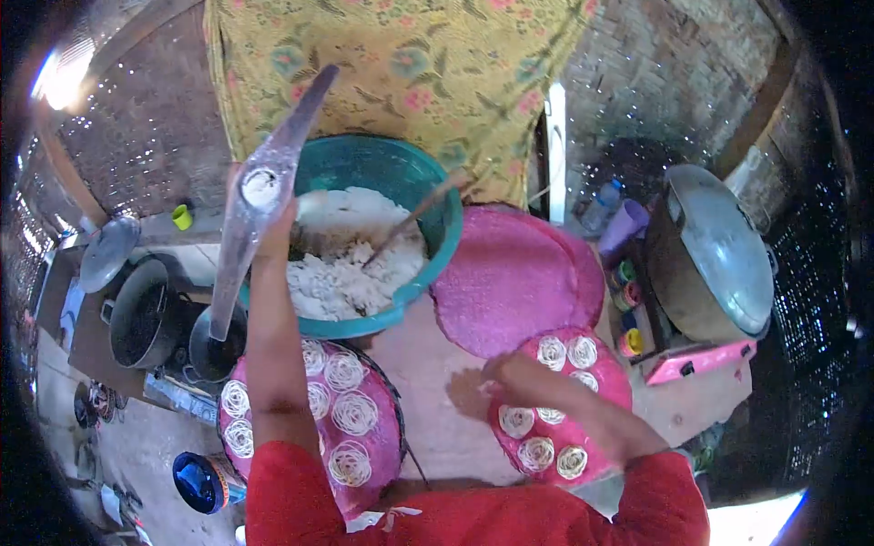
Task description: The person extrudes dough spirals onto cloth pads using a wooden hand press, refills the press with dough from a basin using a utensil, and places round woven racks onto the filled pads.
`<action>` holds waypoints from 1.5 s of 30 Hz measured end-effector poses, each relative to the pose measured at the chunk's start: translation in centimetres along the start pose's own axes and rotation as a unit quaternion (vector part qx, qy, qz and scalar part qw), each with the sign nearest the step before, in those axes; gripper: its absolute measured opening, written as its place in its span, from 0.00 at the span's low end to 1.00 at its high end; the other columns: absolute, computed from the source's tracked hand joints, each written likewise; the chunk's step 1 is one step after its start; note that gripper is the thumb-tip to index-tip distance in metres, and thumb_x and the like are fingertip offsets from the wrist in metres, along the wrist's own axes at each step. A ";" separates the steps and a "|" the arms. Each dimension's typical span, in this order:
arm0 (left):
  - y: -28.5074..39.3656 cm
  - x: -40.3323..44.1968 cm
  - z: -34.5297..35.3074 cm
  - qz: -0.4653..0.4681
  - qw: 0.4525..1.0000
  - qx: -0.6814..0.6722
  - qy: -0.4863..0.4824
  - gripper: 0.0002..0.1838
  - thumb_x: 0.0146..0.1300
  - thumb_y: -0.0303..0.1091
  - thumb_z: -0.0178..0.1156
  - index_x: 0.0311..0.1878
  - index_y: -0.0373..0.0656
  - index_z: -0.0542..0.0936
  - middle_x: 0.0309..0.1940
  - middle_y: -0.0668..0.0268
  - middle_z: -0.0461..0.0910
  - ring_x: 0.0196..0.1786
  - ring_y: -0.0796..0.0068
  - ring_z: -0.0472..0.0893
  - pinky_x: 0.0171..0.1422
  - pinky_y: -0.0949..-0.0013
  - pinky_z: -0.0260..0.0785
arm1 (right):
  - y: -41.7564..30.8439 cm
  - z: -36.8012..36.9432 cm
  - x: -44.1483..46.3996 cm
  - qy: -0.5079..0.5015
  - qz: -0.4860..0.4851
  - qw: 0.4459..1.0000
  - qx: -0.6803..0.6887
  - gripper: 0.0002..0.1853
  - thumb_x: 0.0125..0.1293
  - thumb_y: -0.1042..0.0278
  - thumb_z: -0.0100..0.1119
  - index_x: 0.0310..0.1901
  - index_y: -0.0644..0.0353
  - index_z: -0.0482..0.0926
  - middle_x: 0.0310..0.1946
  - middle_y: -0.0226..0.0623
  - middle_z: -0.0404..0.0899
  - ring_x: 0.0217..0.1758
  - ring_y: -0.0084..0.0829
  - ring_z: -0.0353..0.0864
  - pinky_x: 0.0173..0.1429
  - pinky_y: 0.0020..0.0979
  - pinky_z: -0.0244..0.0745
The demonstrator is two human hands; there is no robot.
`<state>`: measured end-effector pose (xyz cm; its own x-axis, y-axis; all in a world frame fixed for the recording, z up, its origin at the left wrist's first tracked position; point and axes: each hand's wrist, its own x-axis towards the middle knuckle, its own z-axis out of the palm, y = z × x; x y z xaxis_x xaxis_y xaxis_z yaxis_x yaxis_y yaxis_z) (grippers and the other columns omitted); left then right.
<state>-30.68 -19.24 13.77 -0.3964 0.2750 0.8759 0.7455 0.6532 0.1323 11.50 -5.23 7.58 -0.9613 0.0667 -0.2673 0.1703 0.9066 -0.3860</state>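
Note:
My left hand (278,223) is raised at the left side of a teal basin (437,182), closed on a long greyish tool (273,168) with a round opening that holds white stuff. White dough or flour (350,282) fills part of the basin, with a wooden stick (414,218) standing in it. My right hand (482,387) is blurred by motion over the table, beside the right pink tray (605,396), which bears several white noodle-like nests (516,420). Another pink tray (382,455) with several nests (353,412) lies under my left forearm.
Empty-looking pink sheets or trays (510,273) lie right of the basin. A large lidded pot (674,264) and a pink stove (701,360) are at the right. Dark pots (141,318) stand at the left, and a blue-lidded container (196,482) stands at the lower left.

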 end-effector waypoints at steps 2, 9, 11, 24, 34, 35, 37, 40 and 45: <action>0.6 -0.4 -1.1 -0.063 0.949 -0.288 0.113 0.20 0.63 0.30 0.54 0.59 0.39 0.70 0.53 0.56 0.75 0.59 0.62 0.73 0.64 0.64 0.64 | 0.9 4.5 -2.6 0.003 0.005 0.999 -0.036 0.10 0.60 0.64 0.53 0.37 0.58 0.80 0.36 0.44 0.79 0.42 0.47 0.78 0.47 0.44 0.72; -1.5 -4.4 -10.9 0.031 0.977 0.038 0.210 0.19 0.68 0.40 0.49 0.53 0.35 0.73 0.49 0.55 0.76 0.53 0.68 0.75 0.60 0.66 0.65 | 2.1 7.4 -10.0 0.190 0.164 0.965 -0.079 0.11 0.50 0.67 0.63 0.37 0.52 0.81 0.37 0.37 0.75 0.44 0.41 0.72 0.49 0.42 0.67; -1.6 -4.6 -16.5 0.005 0.947 0.004 0.321 0.17 0.67 0.40 0.48 0.49 0.36 0.75 0.46 0.55 0.78 0.48 0.68 0.78 0.54 0.66 0.71 | 3.2 8.5 -10.2 0.303 0.175 0.932 -0.093 0.11 0.49 0.66 0.64 0.37 0.50 0.81 0.37 0.37 0.74 0.43 0.39 0.71 0.47 0.41 0.66; -11.1 -15.9 -41.3 -0.073 0.842 -0.260 0.466 0.15 0.56 0.28 0.59 0.45 0.29 0.75 0.43 0.51 0.78 0.46 0.56 0.80 0.52 0.60 0.74 | 4.7 11.9 -7.9 0.330 0.223 0.897 0.191 0.09 0.56 0.62 0.63 0.37 0.53 0.83 0.37 0.39 0.80 0.39 0.35 0.78 0.43 0.35 0.73; -14.6 -22.2 -49.7 -0.142 0.753 -0.474 0.434 0.19 0.62 0.35 0.48 0.46 0.27 0.76 0.47 0.43 0.76 0.50 0.49 0.78 0.59 0.49 0.70 | -8.4 -4.3 -7.4 0.688 -0.102 0.698 0.169 0.11 0.56 0.80 0.60 0.41 0.59 0.79 0.36 0.39 0.81 0.36 0.29 0.78 0.42 0.29 0.70; -10.0 -19.3 -48.3 -0.212 0.726 -0.485 0.439 0.19 0.60 0.37 0.50 0.46 0.29 0.74 0.46 0.47 0.75 0.51 0.52 0.76 0.60 0.53 0.67 | -9.7 -6.1 -6.3 0.699 -0.162 0.682 0.146 0.12 0.55 0.80 0.60 0.42 0.58 0.79 0.39 0.41 0.81 0.39 0.33 0.78 0.44 0.31 0.70; -2.5 -14.6 -45.4 -0.289 0.683 -0.526 0.416 0.17 0.57 0.40 0.52 0.42 0.34 0.72 0.39 0.56 0.73 0.44 0.60 0.72 0.53 0.61 0.64 | -10.6 -9.4 -3.4 0.625 -0.167 0.756 -0.101 0.18 0.57 0.79 0.60 0.51 0.61 0.75 0.48 0.47 0.76 0.50 0.40 0.75 0.53 0.37 0.69; 1.3 -13.3 -40.9 -0.312 0.582 -0.695 0.285 0.10 0.55 0.39 0.53 0.29 0.43 0.66 0.25 0.68 0.59 0.28 0.74 0.59 0.34 0.68 0.56 | -14.0 -9.5 -1.6 0.475 -0.168 0.863 -0.027 0.24 0.56 0.69 0.63 0.56 0.56 0.72 0.55 0.51 0.70 0.59 0.46 0.68 0.60 0.40 0.63; 10.3 -13.3 -32.2 -0.348 0.328 -0.878 0.033 0.09 0.52 0.35 0.55 0.25 0.45 0.65 0.24 0.69 0.61 0.29 0.77 0.63 0.31 0.70 0.59 | -15.6 3.9 -4.8 -0.073 -0.075 0.711 0.696 0.36 0.63 0.37 0.41 0.60 0.63 0.66 0.50 0.49 0.72 0.50 0.41 0.73 0.53 0.37 0.70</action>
<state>-0.52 -38.91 18.44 -0.8290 0.4358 0.3505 -0.3298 -0.8871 0.3230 14.28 -21.36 11.41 -0.9757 -0.1227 -0.1813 0.2157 -0.3973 -0.8920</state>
